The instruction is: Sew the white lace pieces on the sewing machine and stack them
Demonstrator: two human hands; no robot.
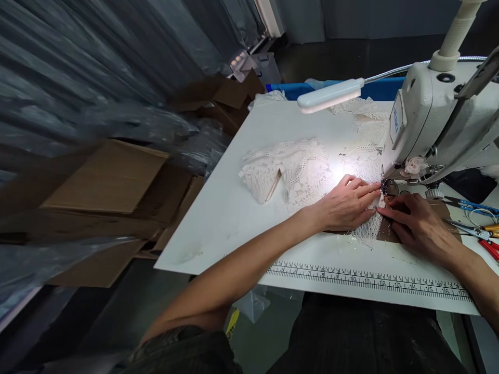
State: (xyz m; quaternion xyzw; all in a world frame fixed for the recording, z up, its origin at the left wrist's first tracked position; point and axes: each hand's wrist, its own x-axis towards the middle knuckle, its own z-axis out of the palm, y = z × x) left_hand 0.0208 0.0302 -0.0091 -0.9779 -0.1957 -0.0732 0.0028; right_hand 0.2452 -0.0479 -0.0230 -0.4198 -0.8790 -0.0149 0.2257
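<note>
White lace fabric (pixel 366 232) with a fringed edge lies under the needle area of a white sewing machine (pixel 419 114). My left hand (pixel 351 203) rests flat on this lace, fingers stretched toward the presser foot (pixel 385 186). From the other side, my right hand (pixel 419 223) has bent fingers closed at the lace's edge, just in front of the foot. The exact grip of those fingertips is partly hidden. More white lace (pixel 288 169) lies bunched on the table left of my left hand, and another lace piece (pixel 370 122) lies behind the lit spot.
A lamp (pixel 331 96) hangs over the white table (pixel 222 218), whose front edge carries a ruler strip (pixel 366 280). Scissors (pixel 473 231) and other tools lie at the right. Cardboard boxes (pixel 109 176) stand left of the table; a blue bin (pixel 292 91) stands behind it.
</note>
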